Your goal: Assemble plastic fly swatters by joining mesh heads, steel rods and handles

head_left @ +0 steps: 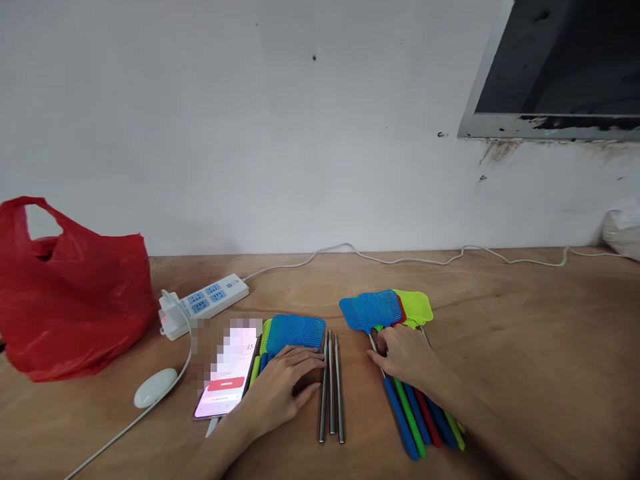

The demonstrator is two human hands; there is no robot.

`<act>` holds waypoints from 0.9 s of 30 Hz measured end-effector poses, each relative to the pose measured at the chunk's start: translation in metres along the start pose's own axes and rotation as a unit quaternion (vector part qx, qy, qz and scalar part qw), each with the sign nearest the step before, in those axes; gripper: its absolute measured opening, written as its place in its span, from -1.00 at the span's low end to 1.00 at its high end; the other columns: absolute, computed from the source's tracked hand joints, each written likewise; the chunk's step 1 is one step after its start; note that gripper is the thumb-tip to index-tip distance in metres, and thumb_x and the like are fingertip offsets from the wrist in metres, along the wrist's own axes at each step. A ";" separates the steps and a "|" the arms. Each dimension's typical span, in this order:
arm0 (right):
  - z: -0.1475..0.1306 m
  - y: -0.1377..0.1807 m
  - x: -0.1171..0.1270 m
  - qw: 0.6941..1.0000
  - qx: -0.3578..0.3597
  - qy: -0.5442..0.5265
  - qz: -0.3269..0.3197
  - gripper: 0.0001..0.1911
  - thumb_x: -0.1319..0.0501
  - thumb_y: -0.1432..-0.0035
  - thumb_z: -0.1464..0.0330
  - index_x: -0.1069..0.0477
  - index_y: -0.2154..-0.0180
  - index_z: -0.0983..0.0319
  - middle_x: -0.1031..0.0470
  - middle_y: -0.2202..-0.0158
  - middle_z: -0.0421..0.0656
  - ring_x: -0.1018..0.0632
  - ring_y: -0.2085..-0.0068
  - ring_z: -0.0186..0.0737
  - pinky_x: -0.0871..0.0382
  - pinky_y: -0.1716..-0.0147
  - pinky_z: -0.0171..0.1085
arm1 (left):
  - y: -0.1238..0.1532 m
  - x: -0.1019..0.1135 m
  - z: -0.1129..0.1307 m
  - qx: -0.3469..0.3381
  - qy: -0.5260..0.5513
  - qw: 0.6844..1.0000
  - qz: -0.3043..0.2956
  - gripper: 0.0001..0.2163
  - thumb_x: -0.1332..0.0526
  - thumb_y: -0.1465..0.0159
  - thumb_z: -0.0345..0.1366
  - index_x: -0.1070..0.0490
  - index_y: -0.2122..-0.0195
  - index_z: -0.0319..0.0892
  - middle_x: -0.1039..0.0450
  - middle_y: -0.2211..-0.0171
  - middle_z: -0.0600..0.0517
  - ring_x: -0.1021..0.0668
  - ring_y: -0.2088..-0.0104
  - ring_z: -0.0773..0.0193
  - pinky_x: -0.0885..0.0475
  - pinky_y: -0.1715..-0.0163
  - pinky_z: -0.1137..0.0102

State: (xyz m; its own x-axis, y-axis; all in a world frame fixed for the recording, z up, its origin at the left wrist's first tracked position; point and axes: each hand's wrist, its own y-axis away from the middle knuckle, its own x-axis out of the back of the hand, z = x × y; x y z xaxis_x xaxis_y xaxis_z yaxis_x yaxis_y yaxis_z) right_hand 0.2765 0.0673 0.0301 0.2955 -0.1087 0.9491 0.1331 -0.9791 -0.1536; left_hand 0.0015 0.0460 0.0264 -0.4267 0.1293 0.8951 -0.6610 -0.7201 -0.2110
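My left hand (280, 393) lies flat and open on a small pile of fly swatter heads (293, 332), blue on top with green beneath, its fingertips reaching toward three metal rods (331, 390) lying side by side. My right hand (407, 357) rests on a fanned stack of assembled fly swatters (383, 309) with blue, red and green heads. Its fingers curl around their thin shafts just below the heads. The coloured handles (420, 420) stick out toward me under my wrist.
A phone (227, 387) with a lit screen lies left of my left hand. Further left are a white power strip (203, 303), a white oval device (155, 387) on a cable, and a red plastic bag (70, 287). A white cable (425, 259) runs along the wall.
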 end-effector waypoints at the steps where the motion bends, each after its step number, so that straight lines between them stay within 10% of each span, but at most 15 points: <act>1: 0.001 0.001 -0.001 1.000 0.003 -0.013 -0.003 -0.76 -0.32 -0.02 0.29 -0.39 0.61 0.19 -0.51 0.50 -0.03 -0.52 0.36 0.01 -0.01 0.43 -0.22 | 0.000 0.000 0.000 0.000 0.001 1.000 0.002 -0.71 -0.23 -0.31 -0.41 -0.46 -0.04 -0.05 -0.57 -0.05 -0.01 -0.54 -0.10 0.10 -0.37 -0.15 0.13; 9: 0.006 -0.010 0.001 0.972 -0.006 -0.231 -0.031 -0.72 -0.23 0.09 0.39 -0.20 0.71 0.17 -0.23 0.69 -0.27 -0.30 0.56 -0.27 0.04 0.49 -0.26 | 0.000 0.005 0.003 0.002 0.014 0.999 0.028 -0.77 -0.15 -0.37 -0.39 -0.46 0.00 -0.02 -0.58 0.00 0.06 -0.57 -0.03 0.16 -0.40 -0.08 0.22; 20: 0.003 -0.009 -0.008 0.777 -0.108 -0.620 -0.018 -0.68 -0.18 -0.03 0.04 -0.31 0.48 0.16 -0.23 0.68 -0.34 -0.23 0.68 -0.38 -0.06 0.71 -0.37 | 0.002 -0.001 0.004 0.073 0.011 0.987 0.142 -0.79 -0.03 -0.43 -0.32 -0.46 0.21 -0.10 -0.53 0.37 0.06 -0.55 0.38 0.23 -0.42 0.38 0.36; 27: 0.000 -0.005 -0.010 0.709 -0.137 -0.692 -0.014 -0.65 -0.35 0.03 0.06 -0.41 0.46 0.20 -0.35 0.67 -0.30 -0.32 0.68 -0.42 -0.15 0.72 -0.42 | 0.002 -0.011 0.007 0.122 -0.163 0.962 0.183 -0.65 -0.06 -0.43 -0.15 -0.33 -0.17 -0.12 -0.32 -0.24 -0.17 -0.34 -0.23 -0.16 -0.28 -0.14 -0.13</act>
State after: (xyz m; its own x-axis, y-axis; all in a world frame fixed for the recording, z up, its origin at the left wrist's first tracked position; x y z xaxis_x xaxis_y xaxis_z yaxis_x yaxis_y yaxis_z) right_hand 0.2726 0.0735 0.0220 0.9664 -0.0011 -0.2572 0.0253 -0.9947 0.0994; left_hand 0.0096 0.0380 0.0189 -0.3610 -0.3549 0.8624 -0.3211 -0.8209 -0.4722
